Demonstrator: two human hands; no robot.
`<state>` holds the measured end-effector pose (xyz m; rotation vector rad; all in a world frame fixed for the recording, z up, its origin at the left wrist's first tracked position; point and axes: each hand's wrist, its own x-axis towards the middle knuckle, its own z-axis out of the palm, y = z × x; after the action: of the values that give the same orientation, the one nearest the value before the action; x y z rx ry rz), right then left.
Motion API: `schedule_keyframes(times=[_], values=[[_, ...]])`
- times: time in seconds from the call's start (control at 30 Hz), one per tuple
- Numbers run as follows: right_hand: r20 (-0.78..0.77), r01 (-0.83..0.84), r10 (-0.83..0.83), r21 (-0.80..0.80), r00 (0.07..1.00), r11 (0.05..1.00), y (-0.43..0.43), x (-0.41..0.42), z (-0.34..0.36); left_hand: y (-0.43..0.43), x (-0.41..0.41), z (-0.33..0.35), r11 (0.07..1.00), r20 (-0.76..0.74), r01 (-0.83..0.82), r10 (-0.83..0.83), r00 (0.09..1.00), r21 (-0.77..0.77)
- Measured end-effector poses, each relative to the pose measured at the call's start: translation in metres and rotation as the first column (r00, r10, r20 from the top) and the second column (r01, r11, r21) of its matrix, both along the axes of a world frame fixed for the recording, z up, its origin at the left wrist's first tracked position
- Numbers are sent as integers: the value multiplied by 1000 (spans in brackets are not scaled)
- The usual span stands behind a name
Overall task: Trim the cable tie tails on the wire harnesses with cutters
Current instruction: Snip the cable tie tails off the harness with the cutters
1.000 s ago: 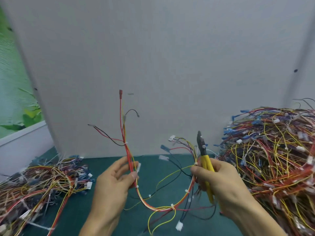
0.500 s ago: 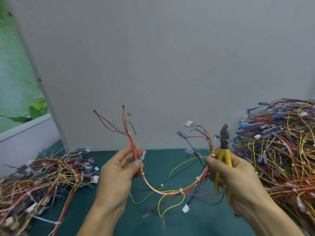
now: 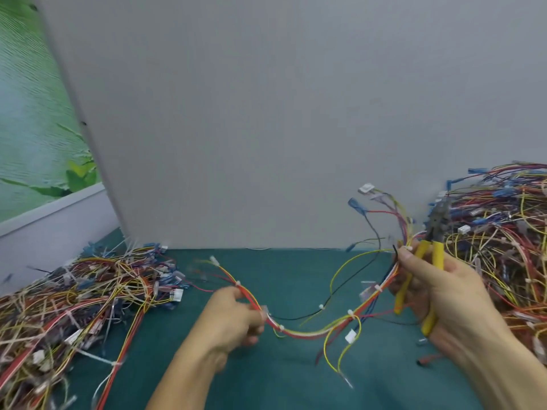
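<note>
**Harness slung between two hands, cutters upright in the right**

A grey panel (image 3: 266, 113) stands behind a green mat (image 3: 296, 374). A right heap (image 3: 503, 238) of wire harnesses lies at one side and a left heap (image 3: 74, 297) at the other. Above the mat between them hangs one harness (image 3: 310, 332), its long axis running left to right and sagging in the middle. Its left end points left and away; its right end fans upward into connectors. The left hand (image 3: 233, 318), blurred, curls its fingers round the harness. The right hand (image 3: 444, 291) pinches the other end under the thumb and grips the cutters (image 3: 433, 261), yellow handles splayed, dark head pointing up and away; whether the jaws are parted cannot be told
</note>
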<state>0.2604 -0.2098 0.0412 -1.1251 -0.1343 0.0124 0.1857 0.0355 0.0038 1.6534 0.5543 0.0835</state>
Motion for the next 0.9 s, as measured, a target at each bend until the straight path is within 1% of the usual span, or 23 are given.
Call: schedule_keyframes(times=[0.03,0.07,0.1,0.13,0.17,0.2,0.23,0.27,0.3,0.33,0.37,0.43,0.47,0.5,0.53,0.6,0.67,0.73,0.8,0.83,0.9], values=[[-5,-16,16,-23,1000,1000,2,-1,-2,-1,-2,-2,989,-73,69,-59,996,130],[-6,-32,32,-48,999,998,4,-2,-4,-2,-3,-3,943,-151,128,-84,985,308],[0,-46,46,-72,999,996,7,-3,-5,-3,-3,-2,846,-217,175,-72,973,504],[7,-61,62,-90,998,994,9,-5,-5,-6,-4,4,718,-222,179,-35,975,673],[14,-80,82,-104,997,991,11,-7,-4,-9,-5,9,608,-151,143,-39,988,781],[14,-104,106,-118,994,988,12,-8,-3,-13,-5,12,563,-53,96,-92,994,821],[10,-127,130,-131,991,983,13,-10,-2,-16,-4,13,554,23,85,-185,982,828],[4,-149,151,-139,988,979,14,-12,-1,-21,-1,12,551,62,124,-307,950,825],[-1,-167,169,-146,986,975,14,-13,-1,-27,0,11,556,75,172,-394,916,813],[-3,-181,182,-149,983,972,14,-14,1,-32,1,9,565,87,207,-448,890,798],[-2,-186,188,-148,982,971,13,-15,2,-35,2,7,574,83,232,-469,879,785],[2,-170,172,-149,985,974,10,-15,6,-34,4,2,612,123,183,-423,898,769],[8,-146,150,-171,989,974,7,-15,8,-32,4,1,628,174,115,-379,909,770],[20,-110,117,-212,993,971,5,-14,9,-28,4,1,621,239,20,-331,913,784],[39,-64,77,-266,996,962,2,-13,10,-23,5,2,574,291,-73,-298,909,816],[82,10,24,-401,996,916,-4,-11,10,-15,7,1,430,375,-241,-260,890,870],[87,1,52,-527,995,850,-8,-10,10,-10,8,-1,342,427,-337,-234,874,877],[39,-69,114,-592,993,803,-10,-12,9,-9,7,-3,312,421,-348,-207,883,884],[11,-104,141,-617,990,780,-9,-12,8,-8,7,-8,291,401,-341,-182,898,894],[5,-111,145,-620,989,777,-8,-12,7,-9,7,-9,289,395,-336,-175,902,896],[-14,-126,146,-592,989,796,-5,-12,6,-11,6,-10,316,363,-303,-151,920,899]])
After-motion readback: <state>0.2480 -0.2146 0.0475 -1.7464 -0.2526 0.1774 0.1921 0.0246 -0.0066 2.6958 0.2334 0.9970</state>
